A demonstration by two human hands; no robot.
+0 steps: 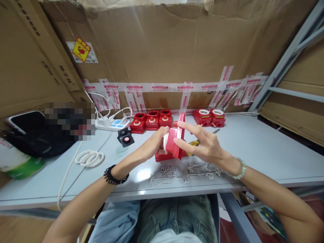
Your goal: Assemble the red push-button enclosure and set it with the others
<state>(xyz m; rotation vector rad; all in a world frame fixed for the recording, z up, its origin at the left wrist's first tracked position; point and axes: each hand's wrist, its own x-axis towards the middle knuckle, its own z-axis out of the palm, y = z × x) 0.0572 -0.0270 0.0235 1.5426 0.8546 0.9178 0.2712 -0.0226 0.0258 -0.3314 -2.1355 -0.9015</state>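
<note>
Above the table's middle, a red plastic housing (172,142) with a white ring on its left side is held tilted on edge. My left hand (154,143) grips it from the left, thumb on top, the other fingers partly hidden behind it. From the right, my right hand (206,141) has its fingertips on the housing's flat flange and side. Another red housing part (162,156) lies on the table underneath. A tool with a yellow handle (194,143) is partly covered by my right hand. Close below lie several loose metal screws (168,171) and white cords (209,170).
Red boxes with round knobs (152,120) stand at the back, and two red housings with white rings (211,118) to their right. Black square parts (125,137), white rings (89,158) and a power strip (115,125) are on the left. Cardboard (157,50) walls the back.
</note>
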